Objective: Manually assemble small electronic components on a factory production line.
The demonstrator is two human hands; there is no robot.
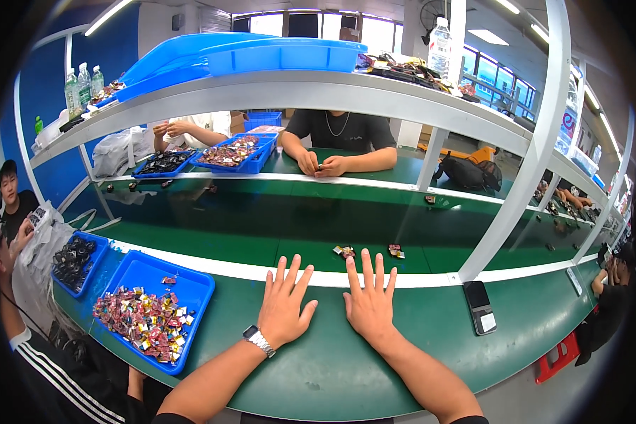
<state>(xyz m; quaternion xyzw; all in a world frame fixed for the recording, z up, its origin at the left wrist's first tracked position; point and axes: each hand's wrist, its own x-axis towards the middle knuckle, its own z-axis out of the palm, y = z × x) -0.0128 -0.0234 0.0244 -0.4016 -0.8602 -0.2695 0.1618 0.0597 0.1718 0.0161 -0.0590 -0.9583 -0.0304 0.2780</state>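
Observation:
My left hand (284, 305), with a metal-banded watch (259, 340) on its wrist, lies palm down at the edge of the green worktop (318, 381). Its fingers are spread and reach onto the white rail (240, 270). Beside it, my right hand (369, 300) rests the same way, fingers apart, and neither hand holds anything. Just past the right fingertips, small circuit-board pieces (344, 251) lie on the green belt (297, 240). Another small piece (396, 251) sits a little to their right.
Left of my hands stands a blue tray (206, 283) of small red-and-yellow parts, beside a blue bin (97, 263) of black parts. A phone (480, 308) lies at right. White posts (523, 191) hold an overhead shelf (297, 88). Co-workers sit across the belt and at both sides.

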